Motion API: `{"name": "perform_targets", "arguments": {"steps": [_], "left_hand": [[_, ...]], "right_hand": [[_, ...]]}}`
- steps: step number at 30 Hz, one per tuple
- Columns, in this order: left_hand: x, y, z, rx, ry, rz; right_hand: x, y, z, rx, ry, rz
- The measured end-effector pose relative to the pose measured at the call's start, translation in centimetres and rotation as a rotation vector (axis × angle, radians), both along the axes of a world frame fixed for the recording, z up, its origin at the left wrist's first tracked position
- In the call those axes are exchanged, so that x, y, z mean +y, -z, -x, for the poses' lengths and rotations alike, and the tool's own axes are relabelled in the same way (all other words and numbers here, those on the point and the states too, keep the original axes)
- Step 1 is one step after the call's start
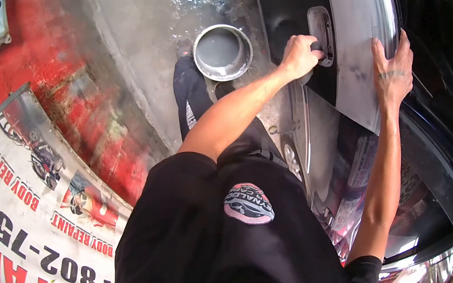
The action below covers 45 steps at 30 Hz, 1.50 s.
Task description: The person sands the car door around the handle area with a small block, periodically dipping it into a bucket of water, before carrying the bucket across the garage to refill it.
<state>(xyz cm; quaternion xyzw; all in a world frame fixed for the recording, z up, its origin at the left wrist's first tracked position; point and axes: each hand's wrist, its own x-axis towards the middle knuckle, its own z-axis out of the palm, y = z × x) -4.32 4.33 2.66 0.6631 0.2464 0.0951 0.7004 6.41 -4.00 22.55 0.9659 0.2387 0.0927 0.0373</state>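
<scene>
My left hand [302,56] is closed at the lower end of the oval door-handle recess [321,31] on a car door. Between its fingers shows a small dark piece [317,46]; whether it is a pad or part of the handle I cannot make out. My right hand [394,72] lies against the edge of the dull grey door panel [357,61], thumb and fingers spread apart. Its palm is hidden, and a dark mark crosses its back. The door has black paint beside the handle and grey, whitish patches along the panel.
A round bucket [223,52] with murky grey liquid stands on the wet concrete floor [155,29] by my feet. On the left run a red worn wall [100,142] and a printed body-repair banner [30,201]. The car's dark window [417,212] is close on my right.
</scene>
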Motion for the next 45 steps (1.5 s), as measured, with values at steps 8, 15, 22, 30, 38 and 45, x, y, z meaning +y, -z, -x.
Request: {"name": "perform_targets", "arguments": {"steps": [8, 15, 22, 30, 38, 45], "left_hand": [[-1.6, 2.7, -1.0, 0.035, 0.066, 0.279], [-2.0, 3.0, -1.0, 0.084, 0.069, 0.608], [1.5, -2.2, -0.9, 0.395, 0.162, 1.310], [1.6, -0.6, -1.7, 0.398, 0.168, 1.198], [2.2, -1.5, -1.6, 0.439, 0.213, 1.367], [0.4, 0.1, -0.7, 0.512, 0.290, 1.642]], "right_hand": [[-0.5, 0.1, -0.2, -0.013, -0.009, 0.028], [-0.3, 0.0, -0.3, -0.001, -0.012, 0.031], [0.2, 0.1, -0.4, -0.022, 0.019, 0.046], [0.7, -0.2, -0.3, -0.004, 0.030, 0.040], [1.0, -0.4, 0.0, 0.037, 0.076, 0.025], [2.2, -0.8, 0.6, 0.042, 0.094, 0.031]]}}
